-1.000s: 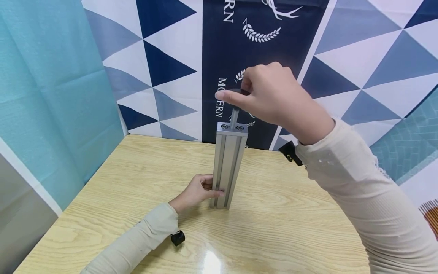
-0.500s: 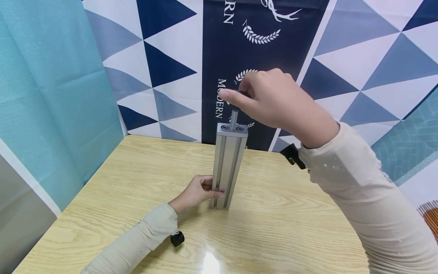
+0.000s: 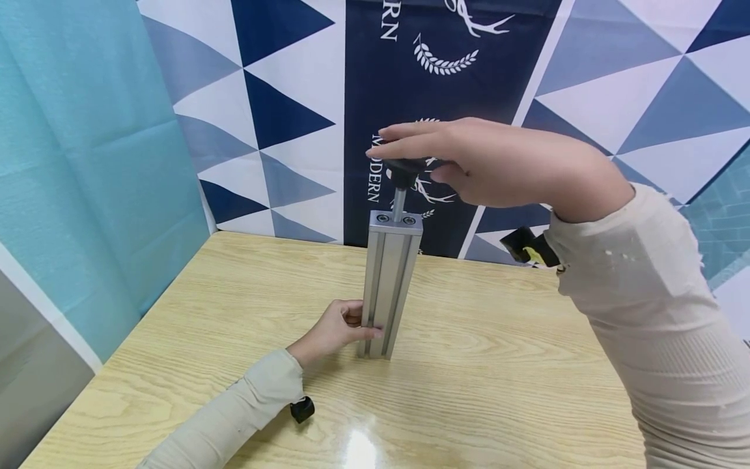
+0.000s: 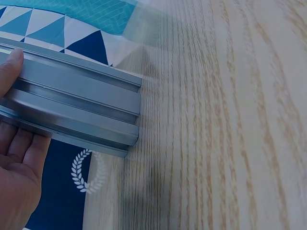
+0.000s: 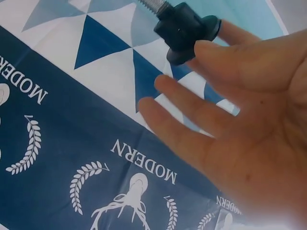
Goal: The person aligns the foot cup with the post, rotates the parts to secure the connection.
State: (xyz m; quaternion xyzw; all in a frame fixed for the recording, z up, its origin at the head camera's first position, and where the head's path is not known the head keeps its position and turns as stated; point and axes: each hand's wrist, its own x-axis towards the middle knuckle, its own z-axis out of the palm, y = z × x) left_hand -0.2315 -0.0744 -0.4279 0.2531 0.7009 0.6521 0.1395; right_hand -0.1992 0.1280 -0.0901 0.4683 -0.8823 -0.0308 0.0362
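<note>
An aluminium extrusion bar (image 3: 391, 273) stands upright on the wooden table, two screws in its top end plate. From that plate rises a metal rod (image 3: 399, 204), which looks threaded in the right wrist view (image 5: 153, 5), capped by a black knob (image 3: 404, 174). Near the bar's foot my left hand (image 3: 329, 332) grips it, thumb across the front face and fingers behind. The left wrist view shows the grooved bar (image 4: 86, 98) between thumb and fingers. Over the knob, my right hand (image 3: 498, 163) holds its fingers out nearly straight, fingertips right at the knob's top and thumb beside it.
The pale wood-grain table (image 3: 498, 365) carries the bar. A patterned cloth (image 3: 293, 130) with triangles and a dark lettered band hangs behind it. Turquoise fabric (image 3: 76, 143) hangs at the left. Black cameras sit at both wrists, the right camera (image 3: 530, 247) below the sleeve cuff.
My right hand has uncurled from the knob, its fingers now stretched flat over the top, and its wrist has swung rightward. The left hand and the bar stay where they were.
</note>
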